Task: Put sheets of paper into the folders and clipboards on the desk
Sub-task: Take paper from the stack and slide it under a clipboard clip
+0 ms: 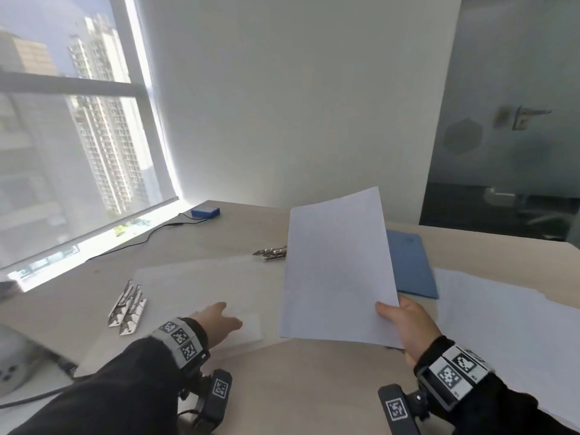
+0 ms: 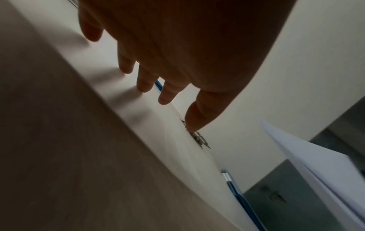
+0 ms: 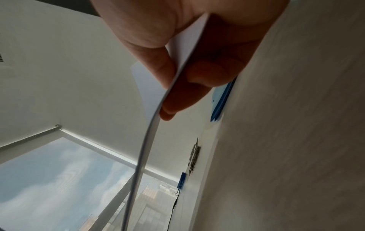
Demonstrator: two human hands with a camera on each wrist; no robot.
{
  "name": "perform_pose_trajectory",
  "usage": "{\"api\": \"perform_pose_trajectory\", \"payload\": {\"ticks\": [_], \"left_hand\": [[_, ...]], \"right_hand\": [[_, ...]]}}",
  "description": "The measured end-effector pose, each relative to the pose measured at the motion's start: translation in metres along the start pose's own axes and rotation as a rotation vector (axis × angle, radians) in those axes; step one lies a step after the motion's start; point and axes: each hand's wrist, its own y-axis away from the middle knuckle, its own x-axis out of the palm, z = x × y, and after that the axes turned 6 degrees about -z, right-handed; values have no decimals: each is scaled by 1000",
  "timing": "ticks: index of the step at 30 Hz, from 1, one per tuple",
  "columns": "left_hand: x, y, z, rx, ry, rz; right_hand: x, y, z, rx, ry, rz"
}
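Both wrists carry bands with black-and-white square marker tags, nearest the head camera. Right hand (image 1: 405,324) pinches a white sheet of paper (image 1: 337,268) by its near right corner, thumb on top, fingers under; sheet is lifted off the desk (image 1: 314,387) and tilted up. Left hand (image 1: 219,321) is released, fingers straight and spread, reaching over a translucent clear folder (image 1: 204,290) lying flat on the desk; the wrist view shows the fingertips (image 2: 145,87) at or just above it, contact can't be confirmed.

Desk is light wood-grain. White wall behind, big window (image 1: 72,136) at left with roller blind part down and tower blocks outside, frosted glass door (image 1: 508,120) at right.

No readable writing anywhere; the marker tags are patterns only.

Counts: 1 held sheet, 1 loose paper stack (image 1: 508,324) at right, 1 blue folder (image 1: 411,265) behind the sheet, 2 metal clip groups, one at left (image 1: 127,309) and one mid-desk (image 1: 271,253), and 1 small blue box (image 1: 205,211) with a black cable (image 1: 141,243) near the window.
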Motion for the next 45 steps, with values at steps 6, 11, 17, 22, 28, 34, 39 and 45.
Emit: {"api": "perform_pose_trajectory", "payload": {"ticks": [6, 11, 17, 22, 28, 34, 39, 45], "left_hand": [[-7, 40, 9, 124, 382, 152], [-39, 54, 54, 117, 573, -109], [-72, 39, 120, -28, 548, -412], [-65, 21, 136, -168, 629, -288], [-40, -19, 165, -190, 851, -241], [-51, -10, 157, -198, 843, -253], [-48, -19, 161, -194, 861, -271], [-59, 4, 139, -162, 872, -336]], "right_hand": [[50, -2, -4, 25, 37, 73], [81, -4, -9, 44, 105, 143], [129, 7, -10, 89, 258, 361], [168, 13, -18, 113, 307, 453], [191, 18, -22, 113, 314, 504], [202, 19, -24, 106, 353, 521], [206, 16, -26, 115, 377, 530], [204, 15, -29, 142, 382, 556]]}}
